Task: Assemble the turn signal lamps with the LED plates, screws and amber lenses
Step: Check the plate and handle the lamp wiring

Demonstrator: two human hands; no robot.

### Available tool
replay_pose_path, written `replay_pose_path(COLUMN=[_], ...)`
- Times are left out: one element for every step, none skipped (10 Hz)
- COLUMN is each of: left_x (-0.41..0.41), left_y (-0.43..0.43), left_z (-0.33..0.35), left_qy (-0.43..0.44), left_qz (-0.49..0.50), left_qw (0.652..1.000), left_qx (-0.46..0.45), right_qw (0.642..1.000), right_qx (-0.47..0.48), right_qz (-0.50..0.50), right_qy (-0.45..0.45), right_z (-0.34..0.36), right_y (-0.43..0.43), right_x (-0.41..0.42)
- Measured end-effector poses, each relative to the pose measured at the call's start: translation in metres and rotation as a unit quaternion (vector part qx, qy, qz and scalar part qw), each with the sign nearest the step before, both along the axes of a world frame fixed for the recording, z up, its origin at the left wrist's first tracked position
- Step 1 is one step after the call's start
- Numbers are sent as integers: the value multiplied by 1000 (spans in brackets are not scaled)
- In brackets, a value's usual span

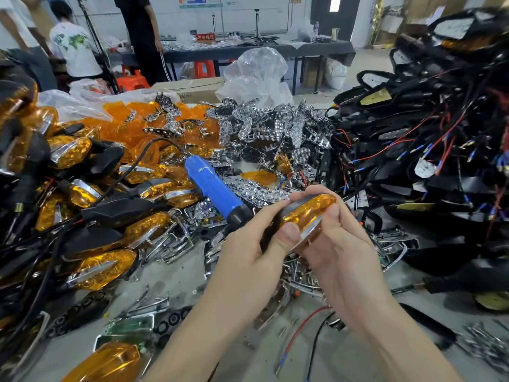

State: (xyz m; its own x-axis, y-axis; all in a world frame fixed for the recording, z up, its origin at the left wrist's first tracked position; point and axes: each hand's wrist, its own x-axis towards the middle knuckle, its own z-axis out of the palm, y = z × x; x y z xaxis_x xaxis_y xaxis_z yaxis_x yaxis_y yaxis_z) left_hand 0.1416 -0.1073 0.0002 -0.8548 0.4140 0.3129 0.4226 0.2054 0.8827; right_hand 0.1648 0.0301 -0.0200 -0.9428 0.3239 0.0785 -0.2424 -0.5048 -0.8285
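Finished lamps [91, 186] heaped on bench [179, 271], 9 o'clock. Red sign [205, 37] at 12 o'clock reads 不合格区. Blue screwdriver [212, 186] near centre, its label too small to read. Left hand [248, 260] and right hand [341, 244] close together, both gripping one turn signal lamp [308, 212] just right of centre: glossy faceted amber lens, chrome rim, thumbs on the lens. Wired black housings [427, 150] piled at 3 o'clock.
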Motion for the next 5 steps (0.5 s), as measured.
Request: replay_pose_path(left_x=[-2, 5, 10, 8, 8], left_y=[-4, -6, 0, 4, 3], left_z=[0, 0, -3, -6, -2], left_qy=[-81, -34, 64, 147, 185], left_qz=[-5, -38, -4, 59, 92], left_qw=[996, 999, 992, 969, 955], left_qx=[41, -9, -111, -188, -213], right_qw=[999, 991, 986, 983, 982], right_qx=[-43, -130, -150, -163, -167], right_qz=[-3, 24, 57, 60, 62], right_qy=[-25, -33, -35, -55, -66], right_z=[0, 0, 1, -2, -5], right_y=[7, 17, 18, 16, 14], right_x=[-2, -6, -5, -6, -9])
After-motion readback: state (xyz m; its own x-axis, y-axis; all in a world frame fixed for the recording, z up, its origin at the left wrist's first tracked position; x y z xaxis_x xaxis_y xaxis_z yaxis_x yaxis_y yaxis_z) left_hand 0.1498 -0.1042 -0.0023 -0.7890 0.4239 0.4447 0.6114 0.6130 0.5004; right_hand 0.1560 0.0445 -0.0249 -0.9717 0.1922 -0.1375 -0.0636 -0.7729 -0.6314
